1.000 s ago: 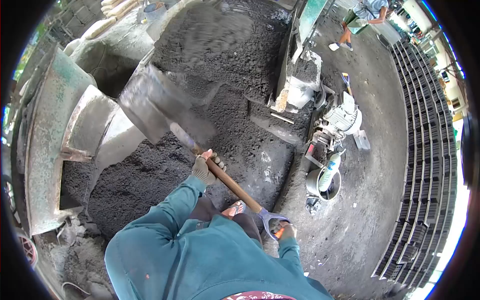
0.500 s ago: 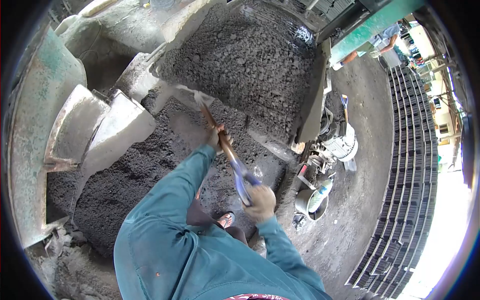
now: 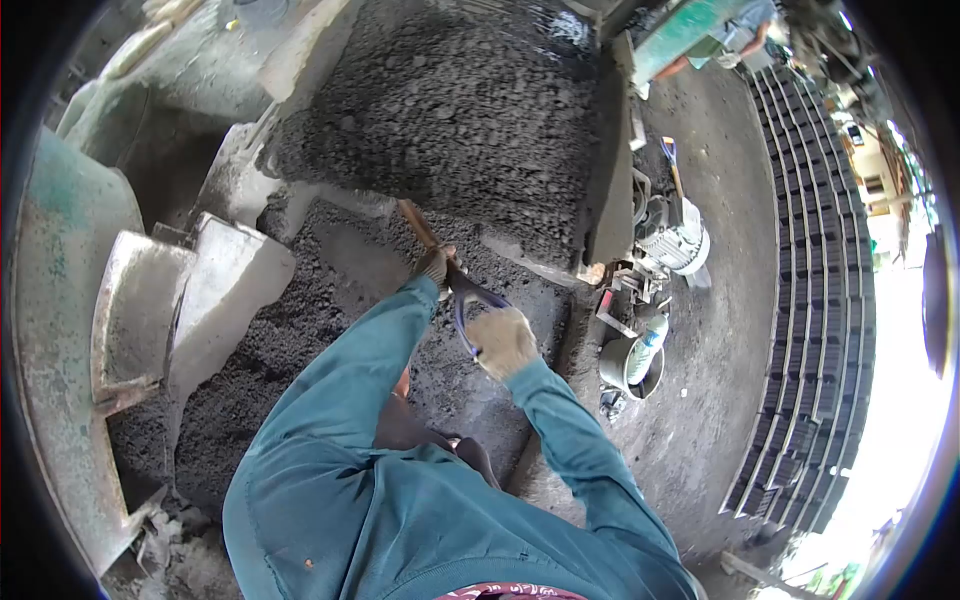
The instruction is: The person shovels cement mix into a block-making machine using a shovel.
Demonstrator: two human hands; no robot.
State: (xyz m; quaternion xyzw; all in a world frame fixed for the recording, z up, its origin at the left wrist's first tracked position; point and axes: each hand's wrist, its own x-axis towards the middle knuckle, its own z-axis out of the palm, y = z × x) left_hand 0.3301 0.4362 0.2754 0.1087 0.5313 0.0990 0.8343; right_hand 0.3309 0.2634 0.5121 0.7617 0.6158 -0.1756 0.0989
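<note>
1. Teal sleeves point(image 3: 400, 480) fill the bottom of the head view, both arms reaching forward from the body.
2. The right hand point(image 3: 502, 340), in a pale work glove, is closed tight around the purple D-grip at the near end of a shovel point(image 3: 418, 225).
3. Just ahead of it, the gloved left hand point(image 3: 435, 266) is wrapped fully round the shovel's wooden shaft. This split grip seems to let the rear hand push while the front hand steers.
4. The shovel slants away from the person. Its blade is out of sight, apparently buried at the foot of a heap of dark mix point(image 3: 470, 110), coarse and crumbly, banked on a slope ahead.
5. To the left stands a grey, crusted mixer housing point(image 3: 150, 300), with more of the dark material lying against it.
6. To the right, near the heap's edge, a bucket point(image 3: 618, 372) holds an upright bottle point(image 3: 648, 345). Beyond it sits an electric motor point(image 3: 682, 245).
7. Farthest right, long rows of dark blocks point(image 3: 820, 300) lie on the concrete floor point(image 3: 730, 330), well apart from the heap, probably to keep them out of the loose material.
</note>
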